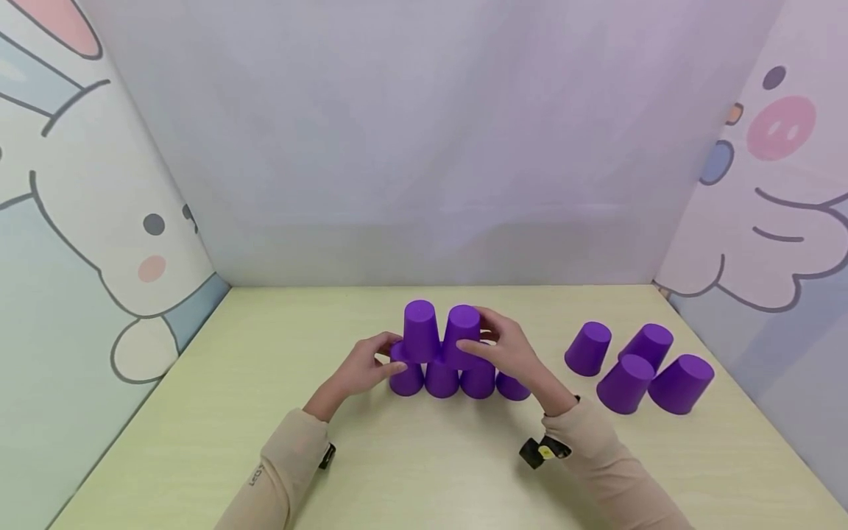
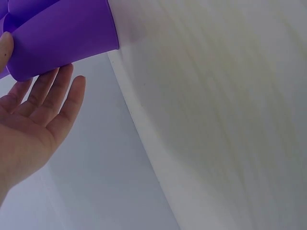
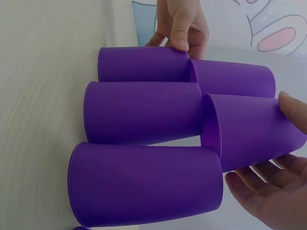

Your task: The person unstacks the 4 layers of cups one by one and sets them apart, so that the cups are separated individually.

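Upside-down purple cups form a row on the table, with two more standing on top of them. My left hand [image 1: 361, 366] grips the leftmost bottom cup [image 1: 405, 383], thumb at the front and fingers behind; the left wrist view shows its fingertips against that cup [image 2: 67, 36]. Beside it on the upper level is one cup [image 1: 420, 331]. My right hand [image 1: 510, 352] holds the other upper cup [image 1: 459, 337] between thumb and fingers. In the right wrist view the rim of this held cup [image 3: 254, 127] sits over the bases of two bottom cups.
Several loose purple cups stand upside down to the right, among them a front one [image 1: 625, 384] and a left one [image 1: 588, 349]. The pale wooden table [image 1: 424, 471] meets a grey back wall [image 1: 424, 147]. Side walls carry cartoon animals.
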The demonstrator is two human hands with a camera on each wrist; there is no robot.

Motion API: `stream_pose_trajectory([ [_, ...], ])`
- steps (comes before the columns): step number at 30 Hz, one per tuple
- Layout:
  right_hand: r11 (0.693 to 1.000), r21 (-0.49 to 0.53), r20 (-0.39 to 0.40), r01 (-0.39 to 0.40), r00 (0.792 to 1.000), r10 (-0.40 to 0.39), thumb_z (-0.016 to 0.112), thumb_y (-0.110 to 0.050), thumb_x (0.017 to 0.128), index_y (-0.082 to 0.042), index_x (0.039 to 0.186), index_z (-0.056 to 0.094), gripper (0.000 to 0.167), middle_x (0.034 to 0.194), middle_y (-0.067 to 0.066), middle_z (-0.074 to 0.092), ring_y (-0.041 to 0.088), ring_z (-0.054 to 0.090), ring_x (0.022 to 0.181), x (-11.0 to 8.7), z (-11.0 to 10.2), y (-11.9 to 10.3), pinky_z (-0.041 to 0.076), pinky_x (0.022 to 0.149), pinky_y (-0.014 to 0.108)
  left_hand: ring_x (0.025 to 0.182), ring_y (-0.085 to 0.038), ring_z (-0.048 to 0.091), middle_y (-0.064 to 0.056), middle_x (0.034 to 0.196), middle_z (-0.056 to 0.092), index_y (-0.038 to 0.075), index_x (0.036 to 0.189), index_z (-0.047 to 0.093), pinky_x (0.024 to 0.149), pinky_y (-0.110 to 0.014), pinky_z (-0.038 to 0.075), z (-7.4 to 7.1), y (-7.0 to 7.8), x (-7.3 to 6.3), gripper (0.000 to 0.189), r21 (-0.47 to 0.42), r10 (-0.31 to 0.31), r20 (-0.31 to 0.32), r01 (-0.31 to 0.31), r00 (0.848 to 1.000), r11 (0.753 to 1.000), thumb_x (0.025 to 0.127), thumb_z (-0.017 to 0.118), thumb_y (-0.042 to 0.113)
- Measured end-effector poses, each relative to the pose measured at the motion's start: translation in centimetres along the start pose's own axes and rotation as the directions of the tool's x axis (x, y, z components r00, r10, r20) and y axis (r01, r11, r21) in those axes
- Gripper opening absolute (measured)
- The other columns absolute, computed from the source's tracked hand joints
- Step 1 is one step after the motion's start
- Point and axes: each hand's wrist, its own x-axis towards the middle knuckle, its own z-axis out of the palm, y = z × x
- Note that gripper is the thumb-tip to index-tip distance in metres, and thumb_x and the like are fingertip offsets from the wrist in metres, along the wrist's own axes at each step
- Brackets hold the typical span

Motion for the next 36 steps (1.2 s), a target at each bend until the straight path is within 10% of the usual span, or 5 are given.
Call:
stream_pose_trajectory([
  [36,0.997,-0.064,-0.066,-0.031,0.997,0.026,0.070,-0.016,0.080,-0.005,0.128,0.048,0.054,0.118,0.008,0.057,0.018,0.055,0.104,-4.3,-4.6,-2.1,0.044,0.089,0.028,0.091,-0.022,0.058,-0.008,0.102,0.061,0.001,0.119,0.052,0.068,-0.028,0.049,0.0,0.0,0.1,0.041,0.003,-0.023,0.006,0.023,1.000,1.000,0.085,0.066,0.018],
])
